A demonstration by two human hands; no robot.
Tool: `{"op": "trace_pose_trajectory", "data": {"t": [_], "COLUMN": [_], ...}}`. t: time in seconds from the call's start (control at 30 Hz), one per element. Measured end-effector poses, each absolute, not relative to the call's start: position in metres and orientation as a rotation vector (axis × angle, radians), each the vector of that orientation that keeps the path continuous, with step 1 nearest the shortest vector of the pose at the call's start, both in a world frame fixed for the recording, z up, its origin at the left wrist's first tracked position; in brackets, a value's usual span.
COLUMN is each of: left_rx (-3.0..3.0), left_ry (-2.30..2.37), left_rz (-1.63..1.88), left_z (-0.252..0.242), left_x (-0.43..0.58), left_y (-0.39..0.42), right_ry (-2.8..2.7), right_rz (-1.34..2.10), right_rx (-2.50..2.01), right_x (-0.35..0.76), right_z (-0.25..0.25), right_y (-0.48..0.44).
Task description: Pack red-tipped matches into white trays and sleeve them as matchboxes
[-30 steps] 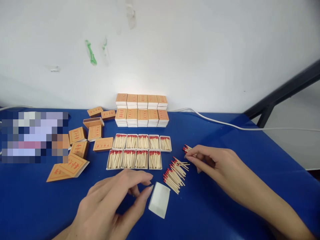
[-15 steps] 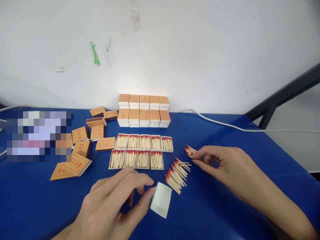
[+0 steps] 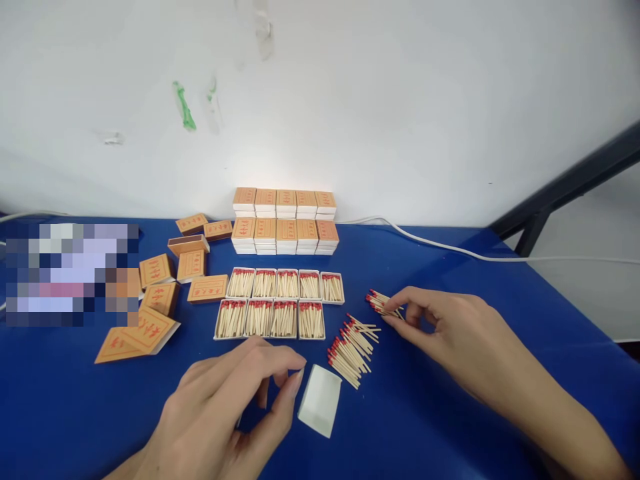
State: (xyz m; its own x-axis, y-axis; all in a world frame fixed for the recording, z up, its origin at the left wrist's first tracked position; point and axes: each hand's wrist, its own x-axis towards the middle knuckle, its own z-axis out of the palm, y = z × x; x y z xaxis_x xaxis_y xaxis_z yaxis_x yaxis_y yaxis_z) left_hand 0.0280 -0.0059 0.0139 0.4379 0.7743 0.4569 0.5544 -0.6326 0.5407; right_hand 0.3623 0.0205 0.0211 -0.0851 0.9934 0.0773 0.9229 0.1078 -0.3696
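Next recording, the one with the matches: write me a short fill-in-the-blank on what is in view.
1. The right hand pinches a bunch of matches with ____ heads.
2. The filled trays lie in two rows, ____ in all.
3. Beside the left hand lies a white tray that is ____.
4. The table is ____.

Missing words: red; nine; empty; blue.
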Motion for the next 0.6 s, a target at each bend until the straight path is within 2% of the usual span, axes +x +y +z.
{"op": "trace_pose_trajectory", "data": {"t": [0.6], "left_rx": [2.346], "left_ry": [1.136], "left_rz": [1.051], "left_z": [0.017], "left_x": [0.03], "left_y": [-0.007], "right_ry": [-2.031], "right_rz": [0.439], "right_rx": [-1.901], "right_x": [0.347], "right_z": [0.017], "right_y": [0.024]}}
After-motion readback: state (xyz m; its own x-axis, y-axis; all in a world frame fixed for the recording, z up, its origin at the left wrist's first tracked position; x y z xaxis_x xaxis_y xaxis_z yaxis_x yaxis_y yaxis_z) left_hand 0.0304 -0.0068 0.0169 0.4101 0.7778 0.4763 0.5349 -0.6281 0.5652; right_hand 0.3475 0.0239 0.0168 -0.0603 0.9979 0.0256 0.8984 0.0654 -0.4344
